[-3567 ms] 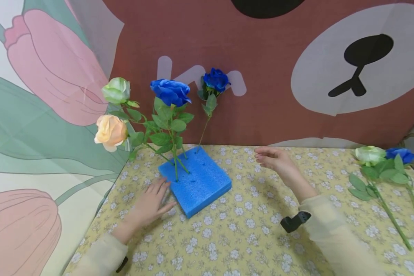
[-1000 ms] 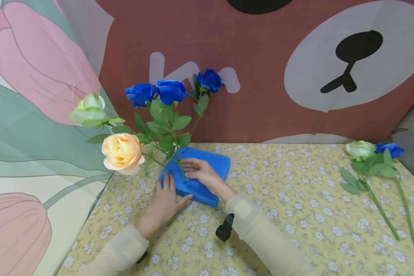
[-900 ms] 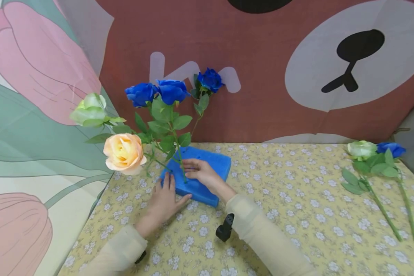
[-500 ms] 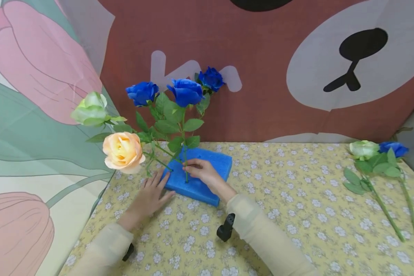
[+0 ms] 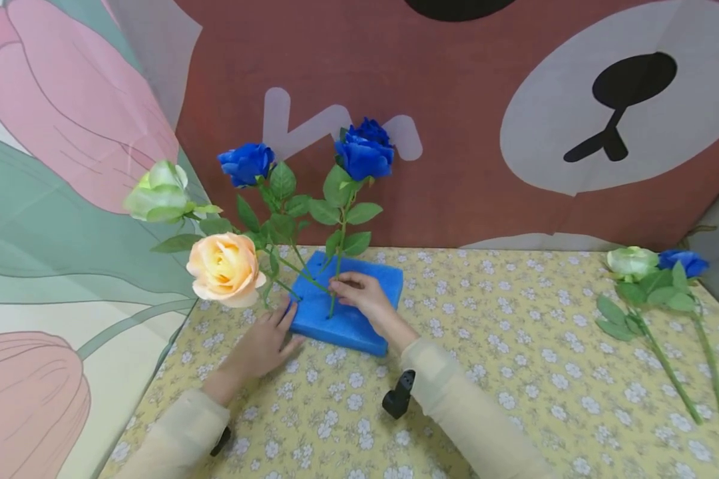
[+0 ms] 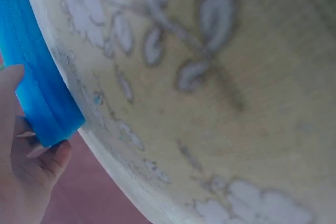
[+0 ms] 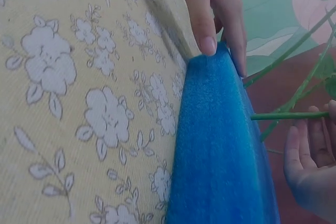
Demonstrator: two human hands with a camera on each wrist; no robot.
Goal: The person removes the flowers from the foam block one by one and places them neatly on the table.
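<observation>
In the head view my right hand (image 5: 368,303) pinches the green stem of a blue rose (image 5: 364,159) low down, its foot in the blue foam block (image 5: 347,327). The right wrist view shows that stem (image 7: 283,115) between thumb and fingers. My left hand (image 5: 260,346) holds the block's left corner; in the right wrist view its thumb lies on one face and a finger on another. The left wrist view shows fingers curled at the block's end (image 6: 44,93). Also in the block stand a peach rose (image 5: 224,266), a pale green rose (image 5: 158,189) and another blue rose (image 5: 245,164).
One more blue rose (image 5: 373,126) stands behind, partly hidden by the held bloom. On the flowered tablecloth (image 5: 473,346) at right lie a pale green rose (image 5: 633,263) and a blue rose (image 5: 683,263). A printed cloth wall (image 5: 455,186) rises directly behind the table.
The right hand reached the blue rose from the right and has tilted it rightward. The block has turned since the first frame. My left hand shifted from the block's top to its left corner.
</observation>
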